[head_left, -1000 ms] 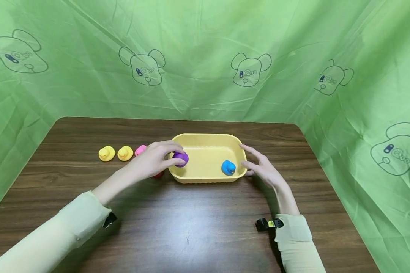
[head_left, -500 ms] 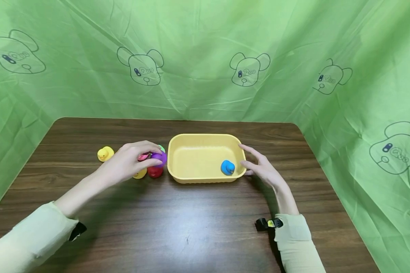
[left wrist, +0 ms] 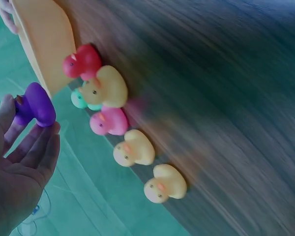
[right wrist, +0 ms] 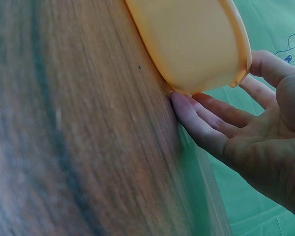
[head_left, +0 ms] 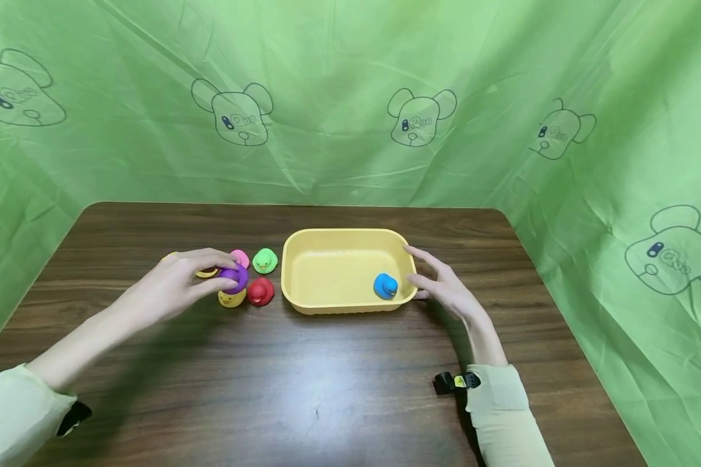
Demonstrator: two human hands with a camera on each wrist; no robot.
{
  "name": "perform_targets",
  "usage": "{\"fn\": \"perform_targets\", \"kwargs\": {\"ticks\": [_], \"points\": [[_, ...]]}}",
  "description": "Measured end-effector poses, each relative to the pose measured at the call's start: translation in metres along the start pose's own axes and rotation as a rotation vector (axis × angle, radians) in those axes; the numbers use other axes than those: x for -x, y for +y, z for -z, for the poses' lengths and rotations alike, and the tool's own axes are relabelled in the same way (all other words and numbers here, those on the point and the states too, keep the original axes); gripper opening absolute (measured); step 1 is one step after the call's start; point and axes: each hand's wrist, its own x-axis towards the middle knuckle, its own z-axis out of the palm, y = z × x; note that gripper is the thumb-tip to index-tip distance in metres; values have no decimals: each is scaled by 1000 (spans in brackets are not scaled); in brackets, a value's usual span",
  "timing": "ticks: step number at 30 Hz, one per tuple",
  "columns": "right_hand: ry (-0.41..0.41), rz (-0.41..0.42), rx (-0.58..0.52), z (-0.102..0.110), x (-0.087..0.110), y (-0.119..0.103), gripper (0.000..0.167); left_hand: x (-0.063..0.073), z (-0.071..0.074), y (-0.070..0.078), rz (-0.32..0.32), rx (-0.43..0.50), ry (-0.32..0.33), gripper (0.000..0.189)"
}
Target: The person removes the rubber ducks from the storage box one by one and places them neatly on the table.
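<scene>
Between thumb and fingertips my left hand (head_left: pixel 178 282) pinches a purple rubber duck (head_left: pixel 235 278), held up off the table, as the left wrist view also shows. Below and around it are a yellow duck (head_left: pixel 232 299), a red duck (head_left: pixel 260 292), a pink duck (head_left: pixel 241 258) and a green duck (head_left: pixel 265 261). More yellow ducks (left wrist: pixel 170 182) stand farther left, mostly covered by the hand in the head view. A blue duck (head_left: pixel 385 286) sits inside the yellow plastic basin (head_left: pixel 339 309). My right hand (head_left: pixel 452 288) rests relaxed fingers against the basin's right end.
The dark wooden table (head_left: pixel 327 389) reaches forward to a green cloth backdrop (head_left: pixel 339 162) printed with bear outlines. A black wrist strap piece (head_left: pixel 446 383) sticks out by the right sleeve.
My left hand has moved left with the purple duck, from over the basin's left rim to above the other ducks, uncovering the green and red ones. My right hand stays at the basin.
</scene>
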Motion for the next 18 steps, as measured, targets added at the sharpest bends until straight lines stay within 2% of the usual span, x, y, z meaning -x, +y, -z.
{"fn": "perform_targets", "kwargs": {"ticks": [6,12,18], "points": [[-9,-2,-23,-1,1,1,64,11,4,-11,36,-36,32,26],[-16,-2,-29,-2,0,0,64,23,6,-22,24,-83,30,21],[-7,-9,-6,-1,1,-3,64,33,7,-32,22,-91,33,25]]}}
